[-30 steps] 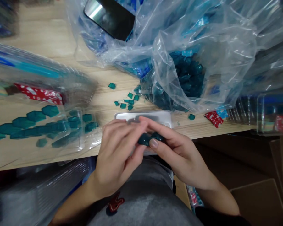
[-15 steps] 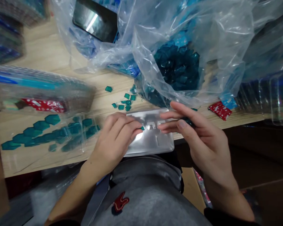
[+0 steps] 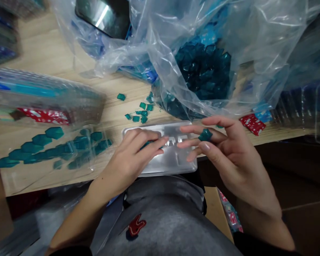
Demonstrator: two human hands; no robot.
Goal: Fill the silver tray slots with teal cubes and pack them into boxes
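A clear plastic blister tray (image 3: 173, 161) lies at the near edge of the wooden table (image 3: 53, 60). My left hand (image 3: 134, 156) rests on its left part, fingers pressed down on a teal gem piece (image 3: 147, 144) that is mostly hidden. My right hand (image 3: 226, 156) hovers over the tray's right end and pinches a teal gem (image 3: 205, 135) between thumb and fingers. Behind the tray a clear plastic bag (image 3: 202, 71) holds a heap of teal gems.
Filled blister trays with teal gems (image 3: 53, 149) lie at the left. Several loose small gems (image 3: 138, 113) sit behind the tray. A phone (image 3: 104, 17) rests on plastic at the back. A red wrapper (image 3: 252, 123) and stacked clear trays (image 3: 301, 106) are at the right.
The hands were joined over two gems, then parted. My left hand has gone down onto the tray. My right hand now shows a gem in its fingertips.
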